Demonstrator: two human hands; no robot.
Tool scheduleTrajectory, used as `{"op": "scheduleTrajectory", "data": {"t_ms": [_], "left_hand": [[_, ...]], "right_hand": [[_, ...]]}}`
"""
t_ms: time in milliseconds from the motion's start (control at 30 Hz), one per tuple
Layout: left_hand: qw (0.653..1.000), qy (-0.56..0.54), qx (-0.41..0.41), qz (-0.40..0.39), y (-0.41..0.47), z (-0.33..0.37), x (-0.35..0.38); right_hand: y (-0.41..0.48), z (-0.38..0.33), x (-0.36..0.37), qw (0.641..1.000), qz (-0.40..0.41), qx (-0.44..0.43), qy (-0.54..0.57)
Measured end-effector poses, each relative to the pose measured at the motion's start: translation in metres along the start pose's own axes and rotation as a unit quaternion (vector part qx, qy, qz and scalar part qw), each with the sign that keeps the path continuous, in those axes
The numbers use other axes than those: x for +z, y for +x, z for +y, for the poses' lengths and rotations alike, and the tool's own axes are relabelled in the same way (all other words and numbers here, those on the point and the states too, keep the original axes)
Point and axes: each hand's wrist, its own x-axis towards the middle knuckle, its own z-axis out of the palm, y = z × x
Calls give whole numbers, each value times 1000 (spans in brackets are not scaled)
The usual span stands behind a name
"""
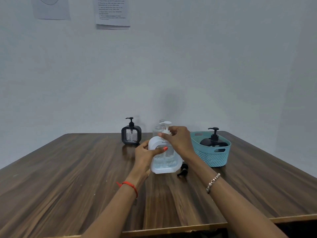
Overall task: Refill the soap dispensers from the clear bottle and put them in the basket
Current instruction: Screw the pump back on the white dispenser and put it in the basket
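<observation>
A white soap dispenser [164, 160] with a clear window stands near the table's middle. My left hand [145, 155] grips its body from the left, thumb across the front. My right hand [178, 140] pinches the white pump top [165, 125] at its neck. Behind it stands the clear bottle [158, 128], mostly hidden. A black square dispenser [131, 134] stands at the back left. The teal basket [212, 157] at the right holds a black dispenser [213, 142].
A loose black pump cap [183, 170] lies on the wooden table [68, 177] just right of the white dispenser, under my right forearm. The wall rises straight behind the table with papers [112, 12] taped high up.
</observation>
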Motion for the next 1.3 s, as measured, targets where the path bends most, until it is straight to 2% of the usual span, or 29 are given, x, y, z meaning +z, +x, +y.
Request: {"op": "scheduleTrajectory", "data": {"t_ms": [200, 333, 500, 700, 833, 1067, 1300], "left_hand": [[999, -11, 24, -21, 8, -6, 20], [997, 38, 24, -65, 14, -15, 41], [991, 24, 26, -131, 34, -13, 78], [971, 100, 150, -159, 79, 11, 131], [959, 147, 191, -152, 115, 10, 160], [947, 210, 186, -153, 156, -26, 184], [950, 240, 133, -151, 165, -78, 171]], "right_hand": [[3, 36, -44, 990, -78, 93, 70], [4, 56, -76, 987, -106, 97, 68], [32, 58, -113, 989, -70, 100, 86], [98, 48, -154, 997, -25, 35, 68], [134, 62, -164, 996, 12, 21, 84], [162, 116, -162, 991, 56, 21, 122], [159, 169, -152, 982, 72, 80, 153]]}}
